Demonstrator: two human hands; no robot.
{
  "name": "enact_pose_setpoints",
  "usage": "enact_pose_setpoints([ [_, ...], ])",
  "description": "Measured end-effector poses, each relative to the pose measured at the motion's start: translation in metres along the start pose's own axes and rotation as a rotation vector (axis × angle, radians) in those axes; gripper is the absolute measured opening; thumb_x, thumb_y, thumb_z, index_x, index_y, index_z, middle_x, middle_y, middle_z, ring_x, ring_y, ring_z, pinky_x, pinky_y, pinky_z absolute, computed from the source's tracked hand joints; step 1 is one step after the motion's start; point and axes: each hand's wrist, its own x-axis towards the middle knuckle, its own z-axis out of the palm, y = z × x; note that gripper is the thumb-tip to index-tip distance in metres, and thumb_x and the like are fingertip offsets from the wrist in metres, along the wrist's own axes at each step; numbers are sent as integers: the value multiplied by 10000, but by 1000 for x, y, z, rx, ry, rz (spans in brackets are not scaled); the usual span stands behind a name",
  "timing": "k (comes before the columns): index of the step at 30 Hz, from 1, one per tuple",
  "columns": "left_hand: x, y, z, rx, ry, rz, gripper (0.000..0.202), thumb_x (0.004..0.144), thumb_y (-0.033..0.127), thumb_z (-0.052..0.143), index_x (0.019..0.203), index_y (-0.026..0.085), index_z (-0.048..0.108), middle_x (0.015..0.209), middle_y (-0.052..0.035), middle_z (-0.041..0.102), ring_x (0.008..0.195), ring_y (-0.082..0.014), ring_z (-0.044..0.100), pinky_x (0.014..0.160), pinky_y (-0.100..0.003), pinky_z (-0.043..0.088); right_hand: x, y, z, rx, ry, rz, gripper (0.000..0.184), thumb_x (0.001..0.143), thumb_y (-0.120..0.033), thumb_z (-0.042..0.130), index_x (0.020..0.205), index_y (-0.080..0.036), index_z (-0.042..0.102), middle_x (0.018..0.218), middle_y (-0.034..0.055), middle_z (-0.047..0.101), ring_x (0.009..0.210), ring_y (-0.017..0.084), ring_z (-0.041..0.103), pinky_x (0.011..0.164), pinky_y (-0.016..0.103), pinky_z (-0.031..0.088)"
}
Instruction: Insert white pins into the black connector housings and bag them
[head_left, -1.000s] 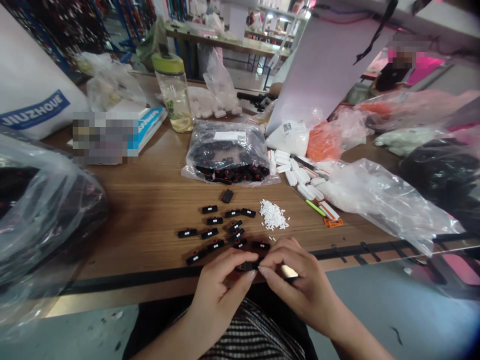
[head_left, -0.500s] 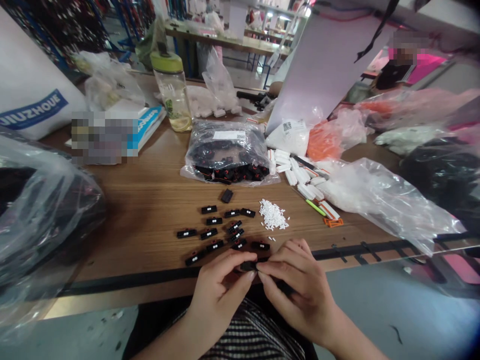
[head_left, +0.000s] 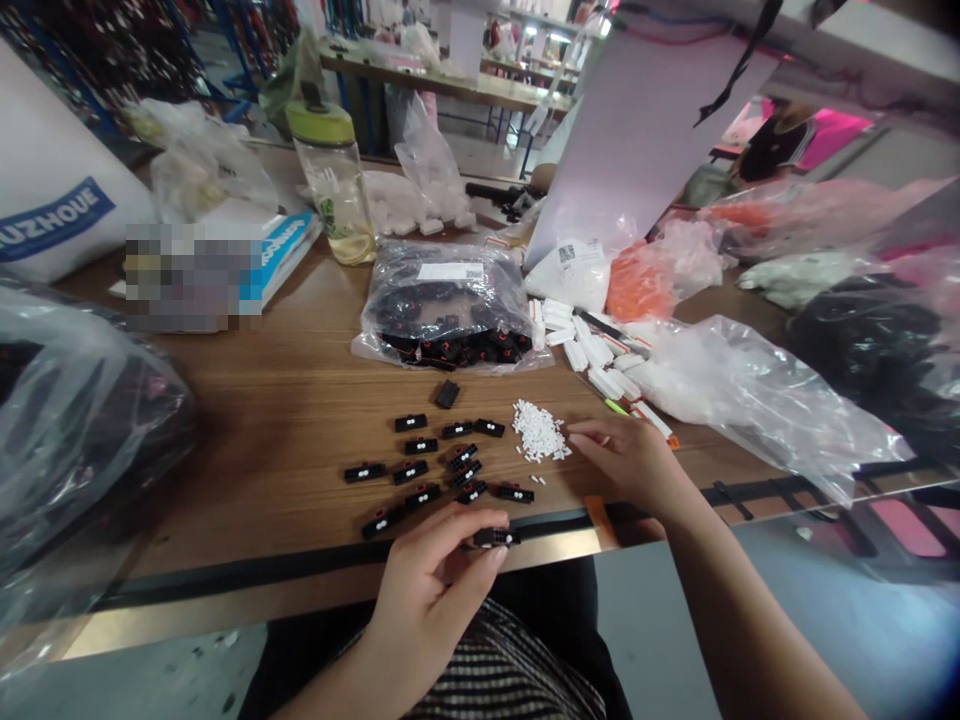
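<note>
Between the thumb and fingers of my left hand [head_left: 439, 575] is a black plastic connector housing [head_left: 487, 538], with a white spot near its right end. My right hand [head_left: 630, 455] is just right of a pile of small white plugs [head_left: 538, 430]. Its fingers stretch toward the pile, partly apart, and nothing shows in them. A few loose white plugs [head_left: 537, 480] lie in front of the pile. Several black connector housings [head_left: 420, 446] with paired white dots are spread left of it. One more black housing [head_left: 447, 394] lies behind them, with no white dots showing.
Behind the housings lies a clear bag of black parts [head_left: 450, 300]. White plastic pieces [head_left: 596, 345] and a clear bag [head_left: 720, 385] are at the right. A bottle [head_left: 334, 190] stands at the back left. Black tape [head_left: 300, 560] runs along the table's front edge.
My right hand has left the connector housing and moved right and forward to the white pile. My left hand still holds the housing, whose white spot now shows. The view has shifted slightly.
</note>
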Motion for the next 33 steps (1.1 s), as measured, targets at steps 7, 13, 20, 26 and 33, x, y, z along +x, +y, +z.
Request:
enact_pose_setpoints([
  [7, -1, -1, -1, 6, -19, -18, 221, 924, 240, 637, 1123, 272, 725, 1072, -62, 701, 895, -181, 705, 719, -264, 612, 4, 0, 4, -183, 34, 196, 286, 834, -402, 572, 651, -225, 702, 602, 22, 684, 580, 185, 607, 555, 306, 373],
  [13, -2, -2, 0, -16, -5, -16, 223, 920, 233, 642, 1125, 262, 723, 1093, -67, 694, 928, -187, 697, 734, -264, 613, 7, 16, -4, 5, 13, 167, 286, 830, -401, 582, 709, -209, 755, 713, 31, 746, 637, 188, 643, 588, 309, 430],
  [20, -2, -5, 0, -21, -4, -11, 223, 922, 230, 639, 1127, 257, 721, 1095, -70, 690, 912, -183, 696, 711, -257, 608, -8, 15, 8, 53, 99, 97, 230, 828, -375, 616, 738, -225, 765, 802, 38, 748, 738, 206, 665, 699, 329, 481],
  [26, -2, -6, 0, 10, -2, 31, 227, 923, 217, 640, 1130, 273, 715, 1087, -58, 692, 930, -176, 688, 753, -264, 592, -12, 6, 15, 181, 115, 207, 238, 790, -397, 627, 680, -195, 685, 624, 22, 673, 569, 176, 599, 562, 303, 444],
  [33, -1, -2, 0, 12, 3, 47, 224, 926, 206, 631, 1122, 277, 712, 1071, -45, 694, 947, -168, 681, 782, -262, 584, -13, -10, 9, 276, 118, 205, 128, 753, -316, 664, 711, -200, 695, 686, 20, 699, 623, 175, 623, 610, 308, 471],
])
